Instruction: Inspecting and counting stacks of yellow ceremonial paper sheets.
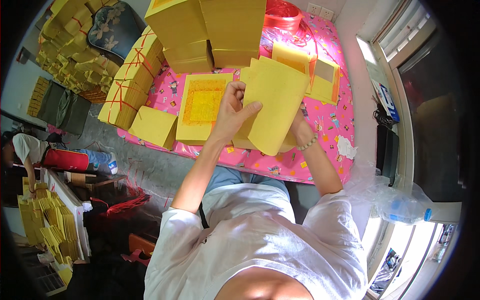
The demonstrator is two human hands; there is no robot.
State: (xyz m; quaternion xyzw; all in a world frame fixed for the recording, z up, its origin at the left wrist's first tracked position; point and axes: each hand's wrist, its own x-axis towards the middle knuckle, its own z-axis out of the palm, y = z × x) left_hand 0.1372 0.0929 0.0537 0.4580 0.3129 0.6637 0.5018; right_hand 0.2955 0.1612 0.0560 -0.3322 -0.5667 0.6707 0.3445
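My left hand (234,109) grips the left edge of several yellow paper sheets (277,102), its thumb on their front face. They are raised over the table, slightly fanned at the top, the lower end curling toward me. My right hand (300,126), a beaded bracelet at its wrist, is behind their right side; its fingers are hidden. Beneath the sheets, another yellow stack (287,144) shows in part. Left of it lies a stack of yellow paper with an orange print (205,107) on top.
Tall yellow paper stacks (232,30) stand at the back of the pink patterned table (240,159). Bundles tied with red string (127,82) line its left edge. Red plastic strapping (282,17) lies at the back right. Another person (30,150) bends over yellow paper at the far left.
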